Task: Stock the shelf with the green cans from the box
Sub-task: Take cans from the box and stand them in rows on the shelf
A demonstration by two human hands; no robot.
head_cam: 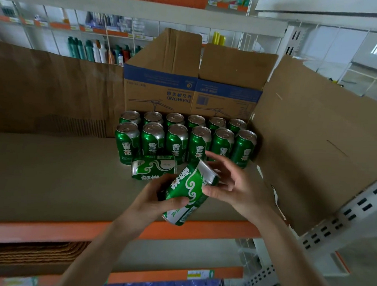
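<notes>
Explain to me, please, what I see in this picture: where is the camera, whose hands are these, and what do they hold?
There is no machine here: a person works with two bare hands. The single picture comes from a camera worn on the person's head, looking forward and down, so the arms enter from below. The left hand and the right hand together hold one green can, tilted, above the front of the shelf. The shelf has an orange front edge and is covered with brown cardboard. On it stand twelve upright cans, also green, in two rows of six. In front of them a single can lies on its side. Behind the rows stands an open cardboard box.
</notes>
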